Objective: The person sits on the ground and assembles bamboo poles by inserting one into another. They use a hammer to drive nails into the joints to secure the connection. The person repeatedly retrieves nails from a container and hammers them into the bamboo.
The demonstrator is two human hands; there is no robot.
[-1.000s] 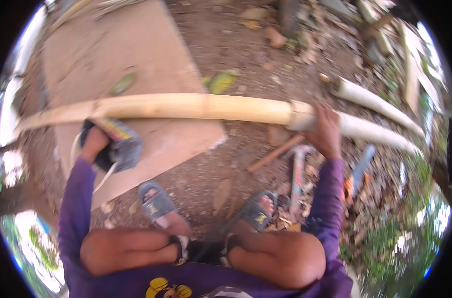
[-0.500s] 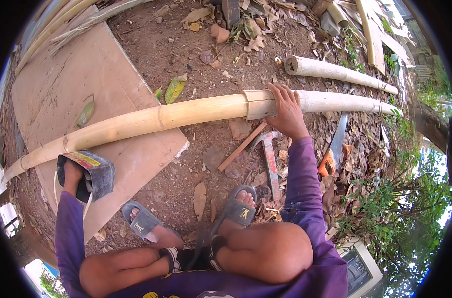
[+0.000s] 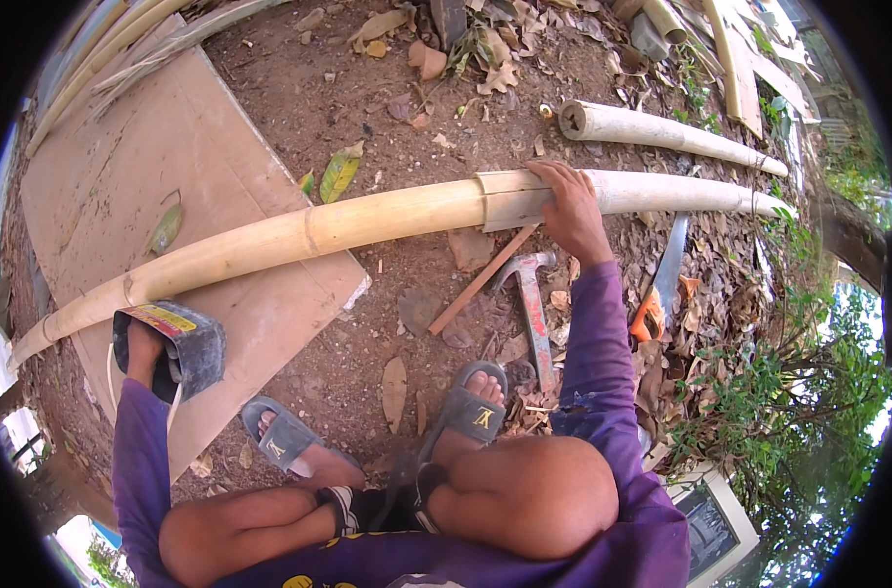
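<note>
1. One long bamboo pole [image 3: 367, 220], smooth, pale yellow and jointed, runs across the dirt and over a flat plywood board [image 3: 122, 167]; its far ends blur toward the rim.
2. Our left hand [image 3: 144, 345] is mostly hidden inside a folded grey sanding sheet [image 3: 186, 343], clenched on it beside the pole.
3. Our right hand [image 3: 570, 206] lies flat, fingers spread, on the pole's paler section.
4. A claw hammer [image 3: 529, 294] lies just beneath.

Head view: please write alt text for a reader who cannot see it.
A seated person's right hand rests on a long bamboo pole lying over bare ground, while the left hand holds a grey folded pad near it. A claw hammer lies beside the feet.
</note>
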